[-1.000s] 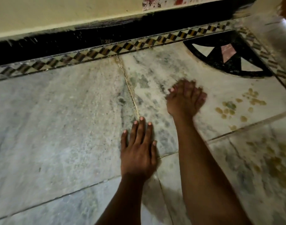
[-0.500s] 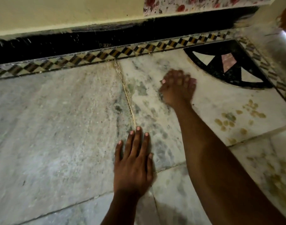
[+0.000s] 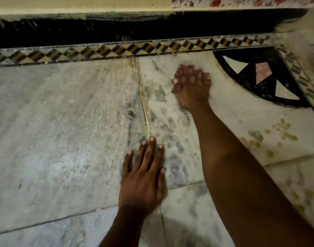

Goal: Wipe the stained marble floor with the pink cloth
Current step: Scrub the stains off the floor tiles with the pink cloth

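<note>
The marble floor [image 3: 63, 132] is pale grey with dark grey smudges [image 3: 174, 150] around the slab joint and yellow-brown spots [image 3: 270, 138] to the right. My left hand [image 3: 142, 177] lies flat on the floor by the joint, fingers spread, holding nothing. My right hand [image 3: 191, 84] is stretched forward and pressed on the slab near the wall border. It is motion-blurred with its fingers together. No pink cloth shows in view, and I cannot tell whether anything lies under the right hand.
A checkered inlay border [image 3: 117, 50] runs along the far edge below a black skirting [image 3: 152, 27] and cream wall. A black fan-shaped inlay [image 3: 259, 75] fills the right corner. Brass-coloured joint strips [image 3: 143, 104] divide the slabs.
My right hand has slid forward across the slab toward the wall border. My left hand has stayed planted by the joint. The view has shifted slightly.
</note>
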`<control>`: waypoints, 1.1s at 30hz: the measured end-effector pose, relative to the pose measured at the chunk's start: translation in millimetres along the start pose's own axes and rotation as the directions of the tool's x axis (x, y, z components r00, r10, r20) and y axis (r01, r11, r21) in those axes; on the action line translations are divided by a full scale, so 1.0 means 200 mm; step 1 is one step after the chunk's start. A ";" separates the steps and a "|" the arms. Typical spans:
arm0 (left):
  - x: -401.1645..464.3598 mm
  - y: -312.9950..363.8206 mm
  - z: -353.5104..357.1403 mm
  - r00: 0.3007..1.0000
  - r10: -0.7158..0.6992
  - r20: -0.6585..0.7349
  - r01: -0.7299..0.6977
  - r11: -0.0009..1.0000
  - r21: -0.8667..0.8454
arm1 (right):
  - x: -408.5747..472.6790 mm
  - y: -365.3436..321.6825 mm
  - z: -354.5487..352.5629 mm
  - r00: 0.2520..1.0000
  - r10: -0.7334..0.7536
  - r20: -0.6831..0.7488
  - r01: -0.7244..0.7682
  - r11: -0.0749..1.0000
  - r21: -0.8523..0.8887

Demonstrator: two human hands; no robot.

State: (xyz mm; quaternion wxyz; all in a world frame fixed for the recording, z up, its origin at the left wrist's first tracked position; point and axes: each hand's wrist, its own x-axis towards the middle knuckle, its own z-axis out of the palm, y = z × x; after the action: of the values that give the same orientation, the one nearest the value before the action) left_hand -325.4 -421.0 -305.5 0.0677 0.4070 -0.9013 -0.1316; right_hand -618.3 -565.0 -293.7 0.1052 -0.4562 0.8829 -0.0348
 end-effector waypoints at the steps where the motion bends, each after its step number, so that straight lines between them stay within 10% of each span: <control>1: 0.00 0.01 0.00 1.000 -0.004 0.000 0.004 1.000 -0.002 | -0.09 -0.01 0.01 0.990 -0.137 0.015 0.137 0.990 -0.015; 4: -0.01 0.00 -0.01 1.000 -0.010 0.016 0.010 1.000 -0.005 | -0.42 0.18 0.08 0.976 -0.209 -0.064 0.206 0.977 -0.044; 10: 0.00 0.00 0.01 1.000 0.004 0.028 -0.005 1.000 0.023 | -0.05 0.27 -0.04 0.826 0.563 -0.023 -0.552 0.817 0.167; 14: -0.01 -0.01 0.02 1.000 0.008 -0.003 -0.008 1.000 0.017 | 0.18 -0.04 -0.03 0.992 0.125 -0.012 -0.124 0.991 0.059; 18: 0.00 -0.01 0.01 1.000 0.007 -0.016 -0.007 1.000 0.014 | -0.20 -0.05 0.04 0.942 -0.336 0.019 0.337 0.941 -0.029; 22: 0.00 0.00 0.02 1.000 0.007 -0.027 -0.007 1.000 0.005 | -0.60 0.39 0.09 0.996 -0.028 -0.079 0.023 0.998 -0.062; 26: 0.00 -0.01 0.02 1.000 0.010 -0.007 -0.010 1.000 0.020 | -0.29 0.46 -0.04 0.879 0.475 -0.038 -0.467 0.875 0.124; 33: -0.01 0.00 0.00 1.000 0.005 0.015 -0.005 0.999 0.032 | -0.58 0.20 0.08 0.995 -0.095 -0.043 0.093 0.995 -0.032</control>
State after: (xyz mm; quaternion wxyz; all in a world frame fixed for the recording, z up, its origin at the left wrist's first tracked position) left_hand -324.8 -420.0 -304.8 0.0547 0.4048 -0.9048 -0.1201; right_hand -581.0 -447.4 -298.3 0.0772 -0.4979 0.8630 -0.0366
